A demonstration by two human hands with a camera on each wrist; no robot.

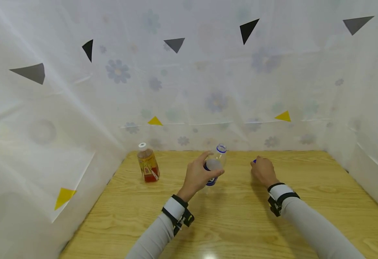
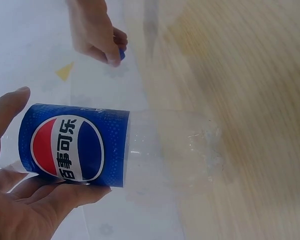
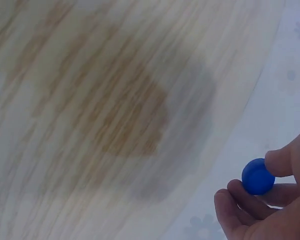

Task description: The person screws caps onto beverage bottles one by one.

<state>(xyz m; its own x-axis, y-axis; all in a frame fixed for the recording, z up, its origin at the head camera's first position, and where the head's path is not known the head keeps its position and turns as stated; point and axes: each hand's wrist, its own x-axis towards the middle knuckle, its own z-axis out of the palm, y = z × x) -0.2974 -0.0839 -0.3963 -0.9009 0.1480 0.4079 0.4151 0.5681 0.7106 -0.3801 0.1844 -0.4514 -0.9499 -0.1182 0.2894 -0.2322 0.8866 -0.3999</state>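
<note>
My left hand (image 1: pixel 199 175) grips a clear plastic bottle (image 1: pixel 221 155) with a blue Pepsi label (image 2: pixel 75 145). The bottle's neck is uncapped, with a blue ring around it. In the left wrist view the thumb lies on one side of the label and the fingers on the other; the bottle's lower part is see-through and shows no drink. To the right, my right hand (image 1: pixel 264 171) pinches a small blue bottle cap (image 3: pixel 258 176) between thumb and fingers, above the table. The two hands are apart.
A second bottle (image 1: pixel 149 168), white-capped with a yellow and red label, stands on the left of the wooden table (image 1: pixel 234 223). Pale flower-patterned sheeting (image 1: pixel 189 82) with black, grey and yellow triangles closes off the back and sides.
</note>
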